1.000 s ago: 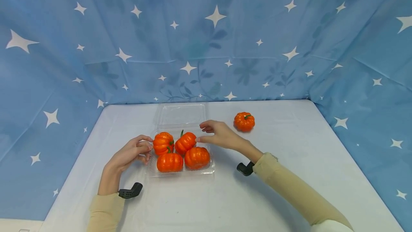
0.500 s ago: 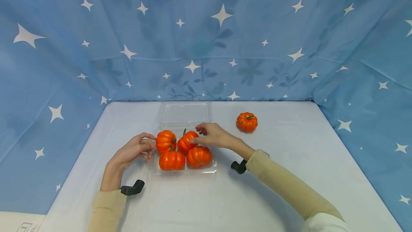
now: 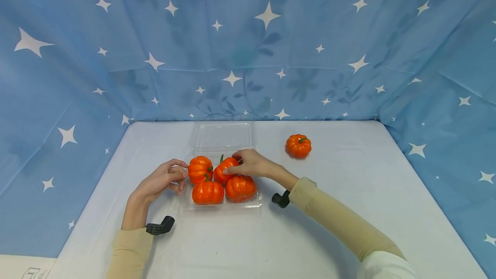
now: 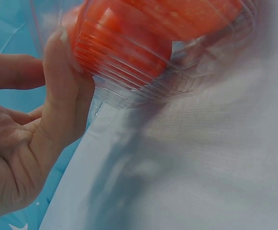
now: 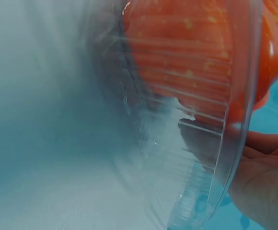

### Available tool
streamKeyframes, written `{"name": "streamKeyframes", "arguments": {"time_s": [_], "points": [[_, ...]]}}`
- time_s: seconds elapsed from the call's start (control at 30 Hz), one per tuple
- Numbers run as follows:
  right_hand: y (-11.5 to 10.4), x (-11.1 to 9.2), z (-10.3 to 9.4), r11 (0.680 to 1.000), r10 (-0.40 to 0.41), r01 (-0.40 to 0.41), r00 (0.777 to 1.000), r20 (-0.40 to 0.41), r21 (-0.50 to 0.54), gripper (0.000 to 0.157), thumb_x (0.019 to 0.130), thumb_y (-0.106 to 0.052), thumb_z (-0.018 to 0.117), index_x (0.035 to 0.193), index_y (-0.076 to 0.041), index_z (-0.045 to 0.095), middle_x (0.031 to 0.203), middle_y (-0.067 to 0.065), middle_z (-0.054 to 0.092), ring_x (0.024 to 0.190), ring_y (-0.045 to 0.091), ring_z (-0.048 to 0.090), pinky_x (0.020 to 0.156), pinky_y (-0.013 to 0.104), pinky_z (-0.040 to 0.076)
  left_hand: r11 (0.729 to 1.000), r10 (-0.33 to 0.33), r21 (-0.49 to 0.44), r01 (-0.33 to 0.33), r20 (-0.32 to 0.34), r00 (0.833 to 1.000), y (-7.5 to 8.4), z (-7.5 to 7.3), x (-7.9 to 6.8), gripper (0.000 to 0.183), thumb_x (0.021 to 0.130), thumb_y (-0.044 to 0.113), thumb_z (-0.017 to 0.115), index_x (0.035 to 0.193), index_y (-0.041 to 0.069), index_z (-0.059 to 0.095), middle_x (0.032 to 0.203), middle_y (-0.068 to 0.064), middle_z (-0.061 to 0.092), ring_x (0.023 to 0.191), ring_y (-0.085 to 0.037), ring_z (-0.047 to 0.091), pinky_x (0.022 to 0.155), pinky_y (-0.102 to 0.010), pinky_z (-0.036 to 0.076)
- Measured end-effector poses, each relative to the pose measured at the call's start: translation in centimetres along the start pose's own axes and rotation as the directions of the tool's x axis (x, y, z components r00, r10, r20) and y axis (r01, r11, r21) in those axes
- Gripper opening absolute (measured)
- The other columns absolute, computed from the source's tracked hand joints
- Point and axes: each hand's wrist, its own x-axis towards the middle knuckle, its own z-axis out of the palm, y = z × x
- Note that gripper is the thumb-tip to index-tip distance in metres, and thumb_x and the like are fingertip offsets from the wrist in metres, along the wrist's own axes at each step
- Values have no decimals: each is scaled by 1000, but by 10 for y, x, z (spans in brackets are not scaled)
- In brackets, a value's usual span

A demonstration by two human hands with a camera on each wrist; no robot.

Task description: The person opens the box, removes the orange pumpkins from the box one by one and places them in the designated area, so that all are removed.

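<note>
Several small orange toy pumpkins sit in a clear plastic clamshell box (image 3: pixel 190 206), whose lid (image 3: pixel 223 136) lies folded back behind it. My right hand (image 3: pixel 253 163) reaches over the box's right side. Its thumb and fingers grip the back right pumpkin (image 3: pixel 223 170), which has an upright green stem. The front right pumpkin (image 3: pixel 241 188) lies just below that thumb. At the box's left side, my left hand (image 3: pixel 160 181) holds the edge with its fingertips, beside the back left pumpkin (image 3: pixel 199 169). The left wrist view shows those fingers (image 4: pixel 60 91) against the ribbed wall.
Another orange pumpkin (image 3: pixel 298 146) stands alone on the white-covered table (image 3: pixel 341 175), to the right of the box. A blue curtain (image 3: pixel 248 46) with white stars rises behind and beside the table.
My right hand has moved left over the box, and its thumb and fingers have come around the back right pumpkin. The left hand stays at the box's edge. The view has shifted slightly.
</note>
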Motion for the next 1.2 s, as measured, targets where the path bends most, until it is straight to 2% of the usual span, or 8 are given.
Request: {"name": "streamKeyframes", "arguments": {"time_s": [0.13, 0.3, 0.5, 0.77, 1.2], "points": [[-3, 3, 1, 1000, 28, -28, 999, 22, -6, 58, 90, -46, 75, 127, -2, 67, 110, 5, 71, 98, 19, 62, 85, 30, 58, 1000, 3, -1, -3, 3, 1000, 0, 0, 0, 41, 101, 3, 52, 135, -12, 35, 79, -9, 59, 64, -18, 58, 59, -33, 59], [-5, 6, 1, 997, 79, -79, 995, 59, 9, 63, 87, -46, 79, 130, -3, 66, 114, 5, 70, 102, 19, 62, 91, 33, 58, 1000, 4, -2, -4, 6, 1000, 0, 0, 0, 40, 101, 3, 52, 135, -11, 35, 78, -9, 59, 62, -18, 58, 59, -33, 59], [-3, 6, 0, 995, 92, -96, 992, 90, 40, 65, 85, -42, 80, 135, -2, 63, 122, 7, 67, 109, 21, 61, 97, 39, 57, 1000, -1, -5, 1, 10, 1000, 0, -1, 0, 41, 100, 3, 52, 135, -10, 35, 79, -9, 59, 63, -18, 59, 59, -33, 58], [-1, 6, 3, 993, 74, -79, 996, 56, 83, 63, 83, -37, 84, 132, -4, 64, 122, 6, 67, 109, 21, 62, 97, 37, 57, 1000, 1, -8, -1, 14, 1000, 1, -1, 0, 41, 100, 3, 52, 135, -11, 35, 78, -9, 59, 62, -17, 58, 58, -33, 58], [2, -2, -2, 996, 45, -45, 999, 2, 80, 65, 82, -38, 84, 135, -7, 63, 129, 6, 66, 115, 22, 61, 101, 40, 55, 1000, 4, -7, -4, 11, 1000, 2, -1, 0, 41, 100, 3, 51, 134, -12, 35, 79, -9, 59, 63, -18, 59, 59, -34, 59]]}}
